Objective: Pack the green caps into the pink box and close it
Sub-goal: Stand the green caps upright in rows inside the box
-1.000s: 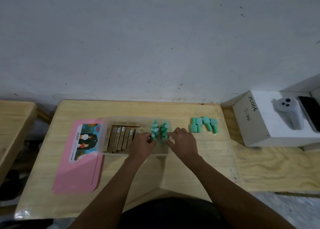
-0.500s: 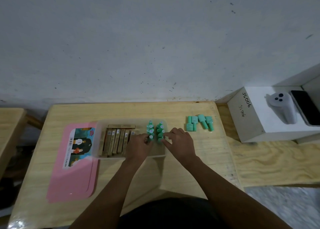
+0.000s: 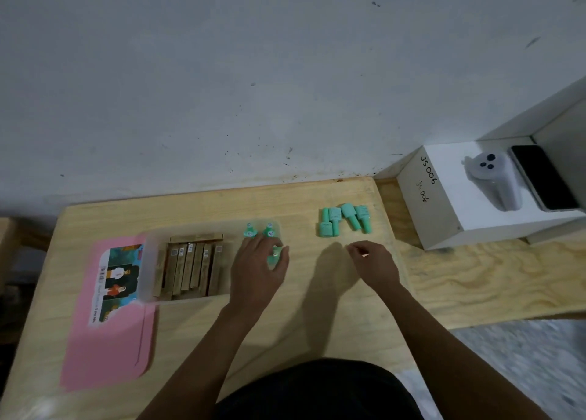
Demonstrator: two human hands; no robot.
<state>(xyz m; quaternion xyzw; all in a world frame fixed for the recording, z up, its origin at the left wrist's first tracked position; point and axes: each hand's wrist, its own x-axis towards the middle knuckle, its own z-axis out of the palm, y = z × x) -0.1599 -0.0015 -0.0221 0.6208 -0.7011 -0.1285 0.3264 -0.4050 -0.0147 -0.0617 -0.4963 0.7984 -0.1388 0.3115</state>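
Note:
The open box (image 3: 148, 262) has a clear tray, and its pink lid (image 3: 107, 350) lies flat to the left. Green caps (image 3: 259, 230) stand in the tray's right end. My left hand (image 3: 258, 272) rests over them, its thumb and fingers closed around one green cap (image 3: 275, 254). Several loose green caps (image 3: 344, 221) lie on the table right of the box. My right hand (image 3: 374, 262) hovers just below them, fingers loosely curled and holding nothing.
Brown sticks (image 3: 190, 267) fill the left part of the tray. A white box (image 3: 444, 210) marked JS006 stands at the right with a grey controller (image 3: 494, 178) and a black phone (image 3: 543, 178) on it. The wooden table (image 3: 285, 318) meets the wall at the back.
My right hand has left the caps in the tray and moved right, to just below the loose caps. My left hand stays on the caps in the tray.

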